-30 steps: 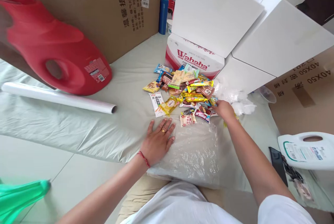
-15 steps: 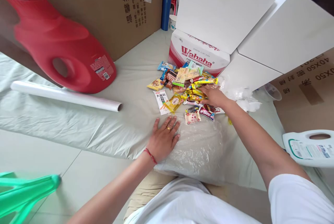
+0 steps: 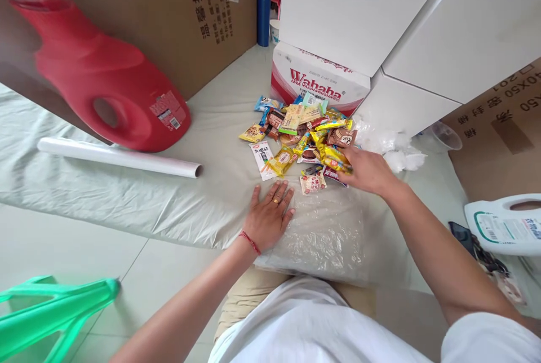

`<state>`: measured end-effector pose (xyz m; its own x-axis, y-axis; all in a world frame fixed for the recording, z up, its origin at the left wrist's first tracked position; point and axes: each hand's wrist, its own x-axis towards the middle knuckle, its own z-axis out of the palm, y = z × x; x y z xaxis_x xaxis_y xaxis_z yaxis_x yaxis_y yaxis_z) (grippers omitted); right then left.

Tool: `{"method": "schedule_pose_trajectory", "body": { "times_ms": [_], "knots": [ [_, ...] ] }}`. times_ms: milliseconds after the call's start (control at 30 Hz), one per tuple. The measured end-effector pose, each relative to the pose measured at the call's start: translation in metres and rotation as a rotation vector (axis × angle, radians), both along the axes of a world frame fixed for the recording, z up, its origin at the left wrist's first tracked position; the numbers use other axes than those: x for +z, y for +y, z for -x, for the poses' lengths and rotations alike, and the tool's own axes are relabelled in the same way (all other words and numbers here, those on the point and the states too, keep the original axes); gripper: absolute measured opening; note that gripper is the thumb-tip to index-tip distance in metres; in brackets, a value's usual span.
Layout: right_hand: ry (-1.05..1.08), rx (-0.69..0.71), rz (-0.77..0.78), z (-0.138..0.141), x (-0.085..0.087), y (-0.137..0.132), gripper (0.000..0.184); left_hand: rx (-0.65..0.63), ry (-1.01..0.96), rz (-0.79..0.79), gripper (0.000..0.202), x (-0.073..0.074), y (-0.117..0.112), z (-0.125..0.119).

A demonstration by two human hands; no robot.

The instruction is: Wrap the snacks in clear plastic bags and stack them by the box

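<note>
A heap of small wrapped snacks (image 3: 291, 120) in many colours lies on the cloth-covered surface. My right hand (image 3: 366, 171), at the heap's right side, has its fingers closed on yellow snack packets (image 3: 335, 159); how many it grips is hard to tell. My left hand (image 3: 270, 212) lies flat with fingers spread, at the edge of a clear plastic bag (image 3: 323, 233). Just beyond its fingertips are a white snack packet (image 3: 262, 160), a yellow wrapped snack (image 3: 282, 161) and a cream-coloured packet (image 3: 313, 184). Beside the right hand, a brown wrapped snack (image 3: 342, 137) sits on the pile.
A Wahaha carton (image 3: 321, 78) stands behind the heap, white panels (image 3: 359, 13) above it. Leftward are a red detergent bottle (image 3: 114, 81) and a white roll (image 3: 120, 158). Crumpled clear plastic (image 3: 391, 143) and a white bottle (image 3: 502, 225) are to the right. A green stool (image 3: 63, 312) stands lower left.
My right hand has drawn back slightly to the right and gathered yellow snack packets off the heap, uncovering a brown wrapped snack. The left hand stays flat. The camera view has shifted a little.
</note>
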<state>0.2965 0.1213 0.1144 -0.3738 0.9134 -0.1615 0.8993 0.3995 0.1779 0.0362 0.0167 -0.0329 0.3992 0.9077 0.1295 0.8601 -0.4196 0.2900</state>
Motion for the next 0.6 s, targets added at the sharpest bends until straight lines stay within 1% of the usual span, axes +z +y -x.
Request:
{"method": "schedule_pose_trajectory", "body": {
  "times_ms": [67, 100, 167, 233, 300, 367, 433, 533, 600],
  "knots": [
    [0.047, 0.04, 0.092, 0.004, 0.001, -0.034, 0.039, 0.002, -0.001, 0.013, 0.054, 0.0, 0.0, 0.0],
    [0.064, 0.077, 0.148, 0.008, -0.003, -0.051, 0.038, 0.003, 0.003, 0.022, 0.053, 0.0, 0.0, 0.0],
    [0.086, 0.151, 0.237, 0.019, -0.017, -0.077, 0.038, 0.001, 0.017, 0.036, 0.054, 0.0, 0.001, 0.0],
    [0.091, 0.183, 0.284, 0.03, -0.035, -0.092, 0.038, -0.004, 0.037, 0.036, 0.054, 0.0, 0.001, 0.0],
    [0.115, 0.181, 0.299, 0.035, -0.05, -0.099, 0.041, -0.011, 0.054, 0.029, 0.055, 0.0, 0.002, 0.0],
    [0.175, 0.174, 0.299, 0.033, -0.058, -0.101, 0.045, -0.016, 0.066, 0.03, 0.055, 0.0, 0.002, 0.001],
    [0.238, 0.172, 0.292, 0.027, -0.061, -0.102, 0.044, -0.021, 0.075, 0.038, 0.055, 0.001, 0.002, 0.002],
    [0.274, 0.164, 0.278, 0.021, -0.063, -0.106, 0.038, -0.027, 0.087, 0.04, 0.056, 0.002, 0.001, 0.002],
    [0.281, 0.157, 0.223, 0.022, -0.067, -0.11, 0.043, -0.031, 0.099, 0.028, 0.058, 0.002, 0.0, 0.001]
  ]
}}
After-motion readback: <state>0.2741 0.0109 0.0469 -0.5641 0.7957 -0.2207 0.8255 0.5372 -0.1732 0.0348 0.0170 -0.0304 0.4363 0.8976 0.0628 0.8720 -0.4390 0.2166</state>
